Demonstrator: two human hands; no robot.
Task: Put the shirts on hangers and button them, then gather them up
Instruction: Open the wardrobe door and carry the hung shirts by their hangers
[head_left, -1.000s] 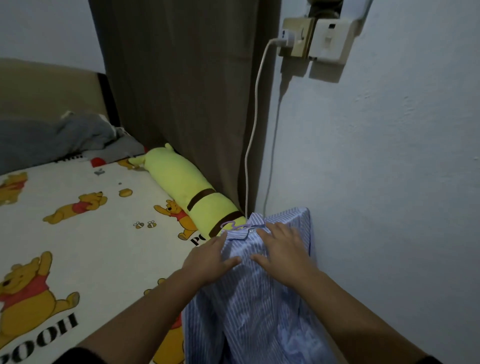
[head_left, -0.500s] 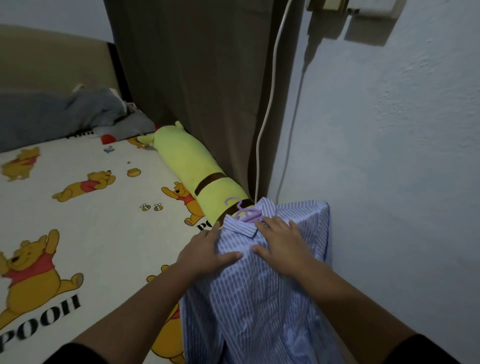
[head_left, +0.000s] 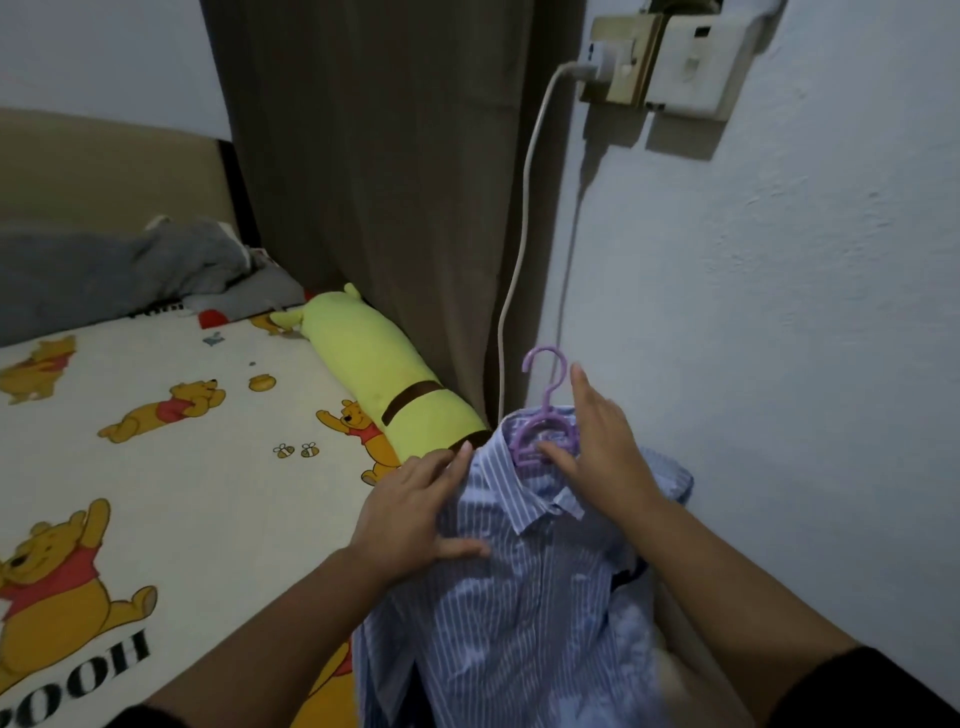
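One blue-and-white striped shirt (head_left: 524, 587), lower centre of the frame, lying on the right edge of the bed against the wall, collar toward the top. One purple plastic hanger (head_left: 543, 415) seated inside the collar, hook standing up just above centre. Left hand (head_left: 415, 514), flat on the shirt's left shoulder, fingers straight and spread, thumb lying on the front. Right hand (head_left: 597, 441), fingers extended, resting at the collar and touching the hanger; no curl round it visible. One Winnie-the-Pooh bedsheet (head_left: 156, 467), left half. One yellow-green bolster (head_left: 384, 379), centre, beside the brown curtain (head_left: 374, 156). One white charger cable (head_left: 519, 249), running from the wall socket (head_left: 623, 57), upper right. One grey blanket (head_left: 104, 270), left.
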